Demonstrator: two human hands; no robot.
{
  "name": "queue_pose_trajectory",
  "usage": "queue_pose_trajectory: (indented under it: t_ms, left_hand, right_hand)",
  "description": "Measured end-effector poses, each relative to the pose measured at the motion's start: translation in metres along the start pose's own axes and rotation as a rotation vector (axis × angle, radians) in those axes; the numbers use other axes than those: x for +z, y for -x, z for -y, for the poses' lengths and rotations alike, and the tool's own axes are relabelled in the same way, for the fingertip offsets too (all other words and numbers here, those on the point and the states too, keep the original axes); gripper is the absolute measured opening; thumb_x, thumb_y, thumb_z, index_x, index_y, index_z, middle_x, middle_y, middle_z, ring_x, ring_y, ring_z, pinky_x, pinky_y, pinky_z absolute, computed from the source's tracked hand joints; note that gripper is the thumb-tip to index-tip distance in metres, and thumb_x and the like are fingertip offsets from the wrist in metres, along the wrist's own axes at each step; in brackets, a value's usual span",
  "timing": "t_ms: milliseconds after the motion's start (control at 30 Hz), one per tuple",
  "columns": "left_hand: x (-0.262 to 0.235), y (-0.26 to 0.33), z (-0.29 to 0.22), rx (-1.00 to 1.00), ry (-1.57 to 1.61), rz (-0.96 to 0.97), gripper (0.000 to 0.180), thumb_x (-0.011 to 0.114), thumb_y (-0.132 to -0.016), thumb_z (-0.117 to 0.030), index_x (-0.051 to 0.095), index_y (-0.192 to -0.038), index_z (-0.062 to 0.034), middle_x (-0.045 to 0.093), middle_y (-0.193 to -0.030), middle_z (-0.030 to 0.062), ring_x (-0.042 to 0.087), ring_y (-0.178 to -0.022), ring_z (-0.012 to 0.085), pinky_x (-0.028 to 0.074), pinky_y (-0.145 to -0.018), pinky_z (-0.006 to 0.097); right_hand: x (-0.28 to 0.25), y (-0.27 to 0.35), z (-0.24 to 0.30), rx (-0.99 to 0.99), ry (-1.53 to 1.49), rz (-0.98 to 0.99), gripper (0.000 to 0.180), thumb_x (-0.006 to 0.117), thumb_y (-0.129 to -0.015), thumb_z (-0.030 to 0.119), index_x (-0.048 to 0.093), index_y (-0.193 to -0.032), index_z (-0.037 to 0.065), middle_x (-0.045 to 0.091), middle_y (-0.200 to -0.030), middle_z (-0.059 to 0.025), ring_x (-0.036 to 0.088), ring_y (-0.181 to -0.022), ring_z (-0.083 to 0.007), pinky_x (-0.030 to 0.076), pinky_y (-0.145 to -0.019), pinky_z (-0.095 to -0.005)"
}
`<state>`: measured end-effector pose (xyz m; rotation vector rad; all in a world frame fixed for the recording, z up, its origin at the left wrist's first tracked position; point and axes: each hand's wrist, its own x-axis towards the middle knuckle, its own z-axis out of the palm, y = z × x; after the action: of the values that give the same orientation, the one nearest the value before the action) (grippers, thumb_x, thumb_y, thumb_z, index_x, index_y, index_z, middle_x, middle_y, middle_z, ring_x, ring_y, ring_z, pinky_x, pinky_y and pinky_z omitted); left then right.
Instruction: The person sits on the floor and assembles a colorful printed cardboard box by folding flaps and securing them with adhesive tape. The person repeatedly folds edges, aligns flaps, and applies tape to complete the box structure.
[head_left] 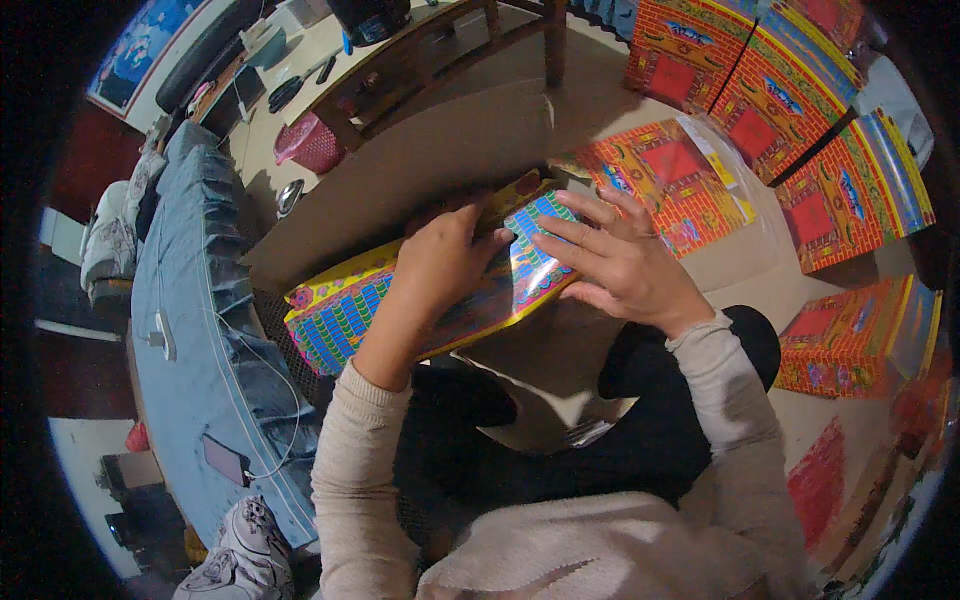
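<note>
Touching glossy, scale-patterned card [500, 285], the left hand [440, 255] curls, grip unclear; the right hand [630, 265] spreads loosely.

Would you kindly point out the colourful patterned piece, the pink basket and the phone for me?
Colourful patterned piece [470, 312]: head view, lower middle of its printed face.
Pink basket [312, 147]: head view, its perforated side.
Phone [227, 459]: head view, middle of its dark face.

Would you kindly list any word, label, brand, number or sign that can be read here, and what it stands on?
There is no text I can quote.
Standing brick-patterned panel: small blue markings, too blurred to read.
Flat brick-patterned sheet: markings too small to read.
Colourful patterned piece at the hands: no readable lettering.
</note>
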<state>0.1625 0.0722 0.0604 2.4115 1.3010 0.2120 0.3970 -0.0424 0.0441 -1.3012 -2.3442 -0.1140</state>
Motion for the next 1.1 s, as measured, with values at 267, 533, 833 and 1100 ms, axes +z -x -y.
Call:
queue_pose_trajectory:
  t_ms: [267,533,833,1100]
  left_hand:
    - [-0.01,0.058,0.012,0.265,-0.311,-0.229,0.066,0.069,-0.089,-0.05,0.06,-0.141,-0.0103,0.059,-0.145,0.0139,0.057,-0.13,0.0355,0.044,-0.109,0.049]
    - [-0.006,0.115,0.022,0.299,-0.415,-0.207,0.092,0.084,-0.073,-0.034,0.046,-0.154,-0.0153,0.051,-0.153,0.0098,0.044,-0.144,0.034,0.029,-0.123,0.053]
    - [0.003,0.113,0.023,0.316,-0.466,-0.271,0.087,0.08,-0.079,-0.038,0.045,-0.155,-0.0154,0.052,-0.154,0.0078,0.049,-0.14,0.0302,0.032,-0.122,0.05]
    - [-0.005,0.127,0.031,0.332,-0.309,-0.396,0.083,0.079,-0.079,-0.031,0.047,-0.154,-0.0154,0.051,-0.156,0.008,0.045,-0.146,0.0298,0.029,-0.124,0.049]
  right_hand:
    - [0.002,0.0,-0.001,-0.039,0.094,-0.055,0.058,0.082,-0.08,0.032,0.068,-0.133,0.015,0.064,-0.137,-0.0026,0.046,-0.144,-0.023,0.023,-0.126,-0.0494]
    - [0.004,-0.003,0.001,-0.028,0.084,-0.019,0.054,0.083,-0.079,0.033,0.07,-0.127,0.012,0.067,-0.132,-0.0031,0.049,-0.142,-0.0244,0.022,-0.125,-0.0505]
    - [0.001,0.002,0.004,-0.043,0.17,0.041,0.058,0.08,-0.077,0.034,0.069,-0.128,0.01,0.068,-0.131,-0.0041,0.048,-0.143,-0.0286,0.02,-0.125,-0.0548]
    - [0.005,0.012,0.007,-0.059,0.305,0.048,0.056,0.069,-0.088,0.042,0.068,-0.132,0.008,0.067,-0.132,-0.0071,0.048,-0.143,-0.029,0.019,-0.124,-0.0555]
